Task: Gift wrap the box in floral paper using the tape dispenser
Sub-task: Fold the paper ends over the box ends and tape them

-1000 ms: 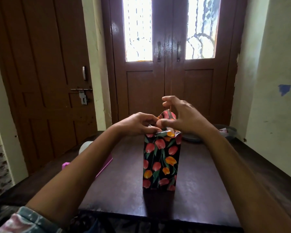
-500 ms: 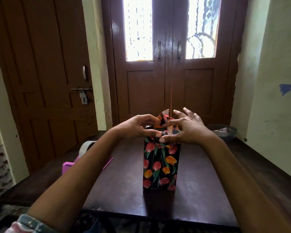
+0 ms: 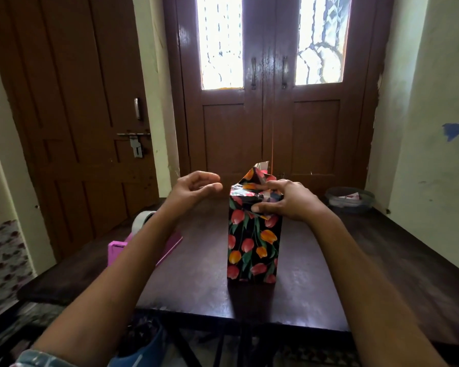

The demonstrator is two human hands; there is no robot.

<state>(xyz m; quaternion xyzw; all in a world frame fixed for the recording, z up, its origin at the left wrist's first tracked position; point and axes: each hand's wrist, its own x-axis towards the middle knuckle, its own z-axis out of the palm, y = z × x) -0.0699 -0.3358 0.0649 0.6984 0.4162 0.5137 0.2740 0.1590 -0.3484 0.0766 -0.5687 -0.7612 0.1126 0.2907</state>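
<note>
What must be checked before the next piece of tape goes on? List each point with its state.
1. Box upright on table: ok.
2. Right hand grips the floral paper folds on top: ok.
3. Back flap folded down: not ok, it stands up.
4. Left hand free: ok, holds nothing.
5. Tape dispenser beside the left forearm: ok.
6. Tape roll has a free end: cannot tell.

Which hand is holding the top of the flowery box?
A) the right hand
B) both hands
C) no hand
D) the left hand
A: the right hand is curled over the folded paper at the top of the flowery box, while the left hand is in the air beside the box, apart from it.
</note>
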